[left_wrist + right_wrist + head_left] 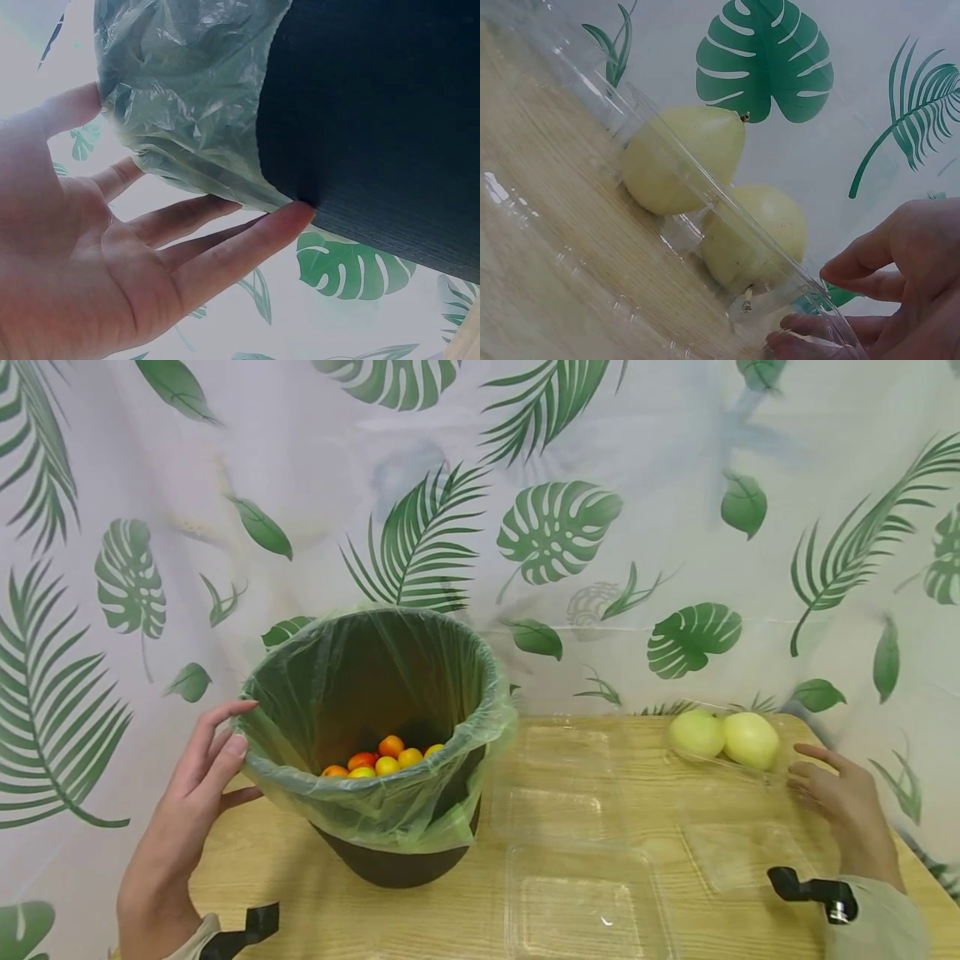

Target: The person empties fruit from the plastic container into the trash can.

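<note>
To the left stands a dark bin (401, 864), tilted and lined with a thin green plastic bag (427, 814) folded over its rim. Several small round red, orange and yellow fruits (410, 757) lie inside. My left hand (191, 806) touches the bin's left rim, its fingers (232, 259) spread along the bag and dark wall. On the right, two pale green-yellow pears (750, 741) sit in a clear plastic container (679, 154). My right hand (836, 793) is at the container's right edge, fingertips (836, 271) against it; part of that contact is hidden.
More clear plastic containers (585, 918) stand on the wooden table (247, 885), in the middle and in front of the pears. A white curtain with green leaf prints (630, 460) hangs behind the table. Each sleeve carries a black mount (813, 891).
</note>
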The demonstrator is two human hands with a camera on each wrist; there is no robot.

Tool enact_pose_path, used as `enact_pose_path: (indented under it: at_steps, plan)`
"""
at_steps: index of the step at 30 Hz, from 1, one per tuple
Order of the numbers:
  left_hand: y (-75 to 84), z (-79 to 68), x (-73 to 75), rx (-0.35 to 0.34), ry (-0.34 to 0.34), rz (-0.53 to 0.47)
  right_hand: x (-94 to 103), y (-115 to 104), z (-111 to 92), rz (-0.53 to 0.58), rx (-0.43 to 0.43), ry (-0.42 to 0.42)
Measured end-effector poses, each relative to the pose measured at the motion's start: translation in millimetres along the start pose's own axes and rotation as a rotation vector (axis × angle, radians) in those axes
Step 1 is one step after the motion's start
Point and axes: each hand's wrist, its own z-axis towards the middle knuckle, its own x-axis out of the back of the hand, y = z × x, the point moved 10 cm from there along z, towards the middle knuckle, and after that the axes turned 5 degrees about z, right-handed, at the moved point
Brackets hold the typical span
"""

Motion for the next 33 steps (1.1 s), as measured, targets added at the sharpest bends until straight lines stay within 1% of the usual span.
enact_pose_path:
  at_steps: [3, 4, 6, 10, 12, 14, 18, 21, 23, 25, 27, 30, 33]
  plan:
    - [-1.4, -1.6, 1.2, 0.003, 0.0, -0.006, -3.5, 2.6, 0.7, 0.029, -0.011, -0.002]
    - [-1.9, -2.1, 1.5, 0.004, 0.002, -0.006, -4.4, 3.1, 0.7, 0.023, -0.008, -0.002]
    - [-2.6, -3.0, 1.4, 0.004, 0.002, -0.009, -6.2, 3.0, 0.9, -0.018, 0.006, -0.011]
    - [-2.9, -3.1, 0.1, 0.001, -0.001, -0.001, -11.3, 4.2, 3.4, -0.125, 0.028, -0.059]
    - [-2.7, -3.1, -0.9, 0.001, -0.007, 0.004, -12.9, 5.7, 4.7, -0.151, 0.03, -0.078]
    - [-2.4, -3.1, -1.6, -0.001, -0.011, 0.012, -13.6, 6.8, 5.3, -0.13, 0.029, -0.081]
    - [-1.5, -2.6, -1.6, -0.001, -0.009, 0.027, -11.2, 7.5, 5.8, -0.107, 0.019, -0.053]
    - [-1.1, -1.9, -1.2, -0.003, -0.005, 0.035, -9.8, 8.9, 5.9, -0.061, 0.001, -0.039]
    - [-1.3, -1.4, -0.8, -0.003, -0.002, 0.038, -10.4, 8.8, 5.6, -0.034, -0.004, -0.046]
    - [-1.5, -1.1, -0.6, -0.006, 0.0, 0.039, -14.1, 7.0, 5.2, -0.015, 0.006, -0.081]
    - [-1.6, -0.8, -0.6, -0.008, 0.0, 0.038, -19.0, 4.2, 4.8, -0.04, 0.025, -0.121]
    - [-1.0, -0.5, -0.3, -0.009, 0.001, 0.043, -24.7, 0.5, 5.2, -0.117, 0.048, -0.156]
    - [-0.3, -0.3, -0.1, -0.008, 0.003, 0.048, -25.9, -2.1, 5.7, -0.215, 0.056, -0.144]
